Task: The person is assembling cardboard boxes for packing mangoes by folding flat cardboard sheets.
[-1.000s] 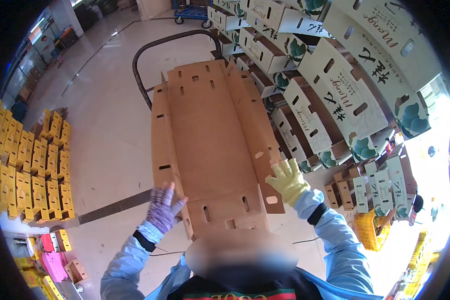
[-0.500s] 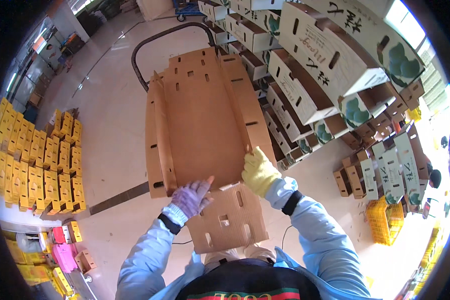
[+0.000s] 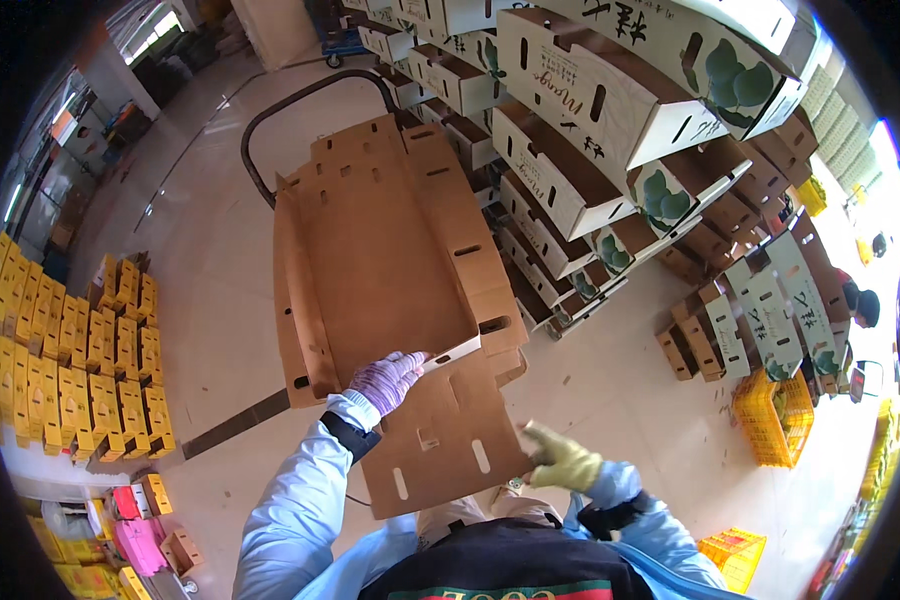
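Note:
In front of me lies a partly folded brown cardboard box (image 3: 380, 265), its side panels raised and its slotted near flap (image 3: 440, 435) hanging toward me. My left hand (image 3: 385, 382), in a purple glove, is closed on the short upright panel at the box's near end, with the white outer face of that panel showing beside it. Off the right corner of the near flap is my right hand (image 3: 562, 460) in a yellow glove. Its fingers are apart and it holds nothing that I can see.
A black cart handle (image 3: 260, 125) curves behind the box. White printed boxes (image 3: 610, 110) are stacked high at the right, with more cartons and a yellow crate (image 3: 775, 415) beyond. Yellow boxes (image 3: 70, 350) stand in rows at the left. Another person (image 3: 90, 148) is far back left.
My right hand has left the box's right near corner and moved down beside the flap. My left hand has shifted inward onto the near panel, which now stands more upright.

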Demonstrator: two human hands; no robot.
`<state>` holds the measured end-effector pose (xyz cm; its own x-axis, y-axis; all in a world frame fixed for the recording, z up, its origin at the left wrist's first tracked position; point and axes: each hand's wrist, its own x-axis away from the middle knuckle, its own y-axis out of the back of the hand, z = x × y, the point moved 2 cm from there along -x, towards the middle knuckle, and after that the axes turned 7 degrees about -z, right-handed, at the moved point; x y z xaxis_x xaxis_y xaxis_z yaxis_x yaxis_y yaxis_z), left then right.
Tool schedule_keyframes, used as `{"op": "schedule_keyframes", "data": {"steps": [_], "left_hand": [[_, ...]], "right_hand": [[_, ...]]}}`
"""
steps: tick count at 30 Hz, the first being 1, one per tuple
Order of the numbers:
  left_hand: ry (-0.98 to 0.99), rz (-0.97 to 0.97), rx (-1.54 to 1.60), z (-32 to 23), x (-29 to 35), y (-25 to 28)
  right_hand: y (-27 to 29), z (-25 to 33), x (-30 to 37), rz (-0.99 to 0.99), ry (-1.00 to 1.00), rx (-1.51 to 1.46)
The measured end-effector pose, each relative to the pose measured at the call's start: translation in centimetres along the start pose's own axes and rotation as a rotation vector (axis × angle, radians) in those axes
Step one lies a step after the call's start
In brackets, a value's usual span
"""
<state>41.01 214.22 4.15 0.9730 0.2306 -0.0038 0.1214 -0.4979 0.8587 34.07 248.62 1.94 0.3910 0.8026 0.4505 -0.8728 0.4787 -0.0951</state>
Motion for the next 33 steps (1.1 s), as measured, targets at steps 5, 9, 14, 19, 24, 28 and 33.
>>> {"op": "schedule_keyframes", "data": {"steps": [5, 9, 14, 19, 24, 28, 33], "left_hand": [[-0.083, 0.047, 0.103, 0.6, -1.7, -0.6], [-0.015, 0.218, 0.419, 2.6, -1.5, -0.9], [-0.066, -0.035, 0.492, 4.5, -0.5, 7.9], [0.683, -0.982, 1.508, 21.1, 19.5, 3.8], [0.538, -0.822, 1.562, 6.9, 12.4, -0.4], [0.606, -0.921, 0.668, 8.7, 10.2, 1.0], [0.839, -0.879, 0.512, 8.9, 7.2, 3.6]], "right_hand": [[1.4, 14.7, -2.9, -0.205, 0.547, 0.573], [1.1, 15.6, -11.4, -0.367, 1.216, 1.303], [1.6, 15.4, -14.9, -0.38, 0.939, 0.947], [-1.5, 16.4, -17.0, -0.457, 1.051, 0.932], [-0.3, 15.3, -16.7, -0.543, 0.852, 1.084], [-2.0, 14.6, -18.1, -0.568, 0.758, 0.836], [-4.0, 15.6, -15.7, -0.875, 0.967, 0.896]]}}
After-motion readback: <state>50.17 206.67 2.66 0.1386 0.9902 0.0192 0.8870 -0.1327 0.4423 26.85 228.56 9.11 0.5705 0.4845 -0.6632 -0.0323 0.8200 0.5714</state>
